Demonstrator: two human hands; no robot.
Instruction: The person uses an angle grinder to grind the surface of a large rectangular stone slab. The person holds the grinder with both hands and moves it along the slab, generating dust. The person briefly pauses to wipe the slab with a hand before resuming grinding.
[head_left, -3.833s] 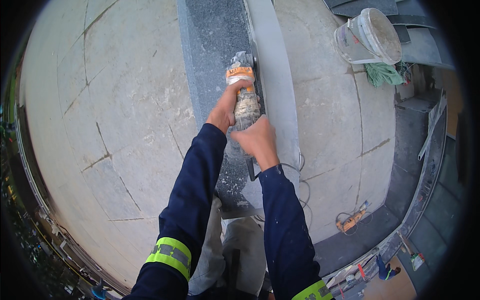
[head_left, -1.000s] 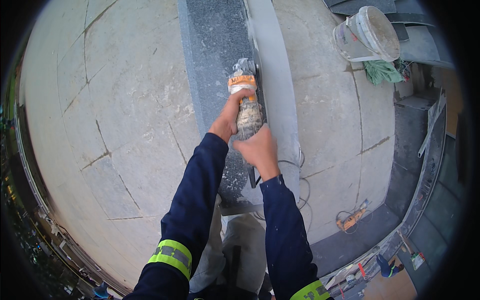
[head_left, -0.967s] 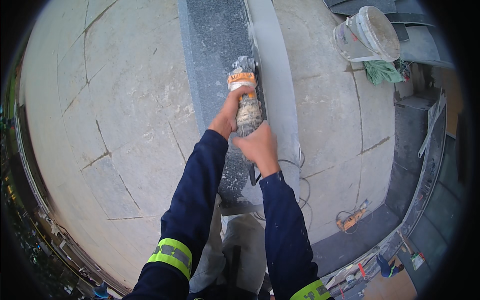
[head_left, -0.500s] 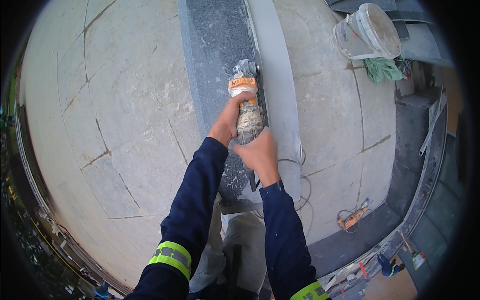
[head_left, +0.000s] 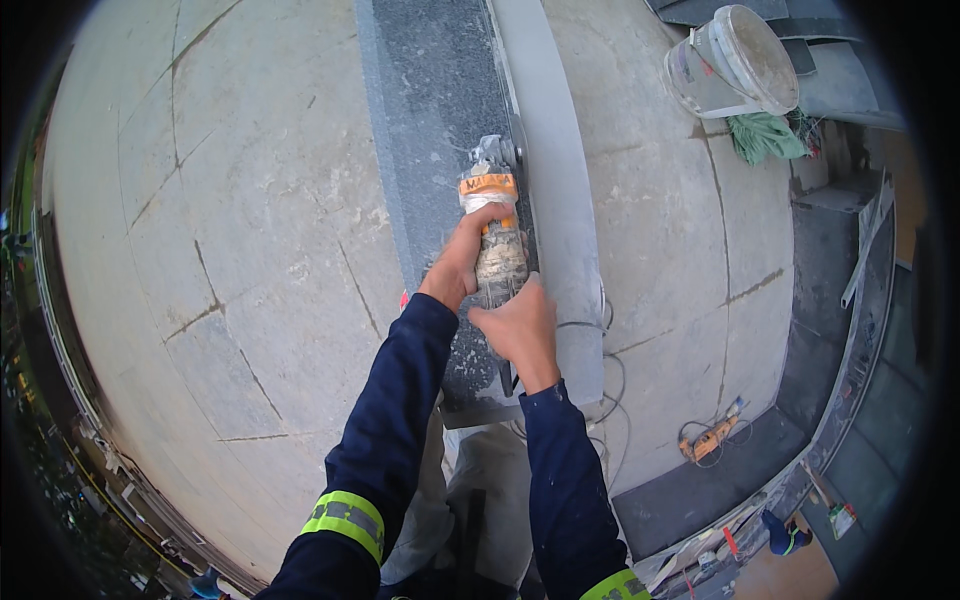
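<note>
A dusty angle grinder (head_left: 500, 258), with orange tape and pale wrapping around its body, lies lengthwise over a long dark stone slab (head_left: 430, 90). Its metal head points away from me, and the disc is at the slab's right edge, mostly hidden. My left hand (head_left: 463, 255) is wrapped around the front of the body from the left. Farther back, my right hand (head_left: 522, 322) closes on the rear end of the grinder. A black cord end hangs below the right hand. Along the slab's right side runs a pale grey strip (head_left: 565, 200).
Grey paved floor (head_left: 270, 200) with dark joints spreads on both sides. A dirty white bucket (head_left: 735, 62) stands at the far right beside a green cloth (head_left: 763, 137). A cable (head_left: 620, 385) loops right of the slab. Another orange power tool (head_left: 710, 437) lies near a dark ledge (head_left: 700, 490).
Both hands have drawn the grinder slightly toward me along the slab's right edge. The grip of each hand looks the same.
</note>
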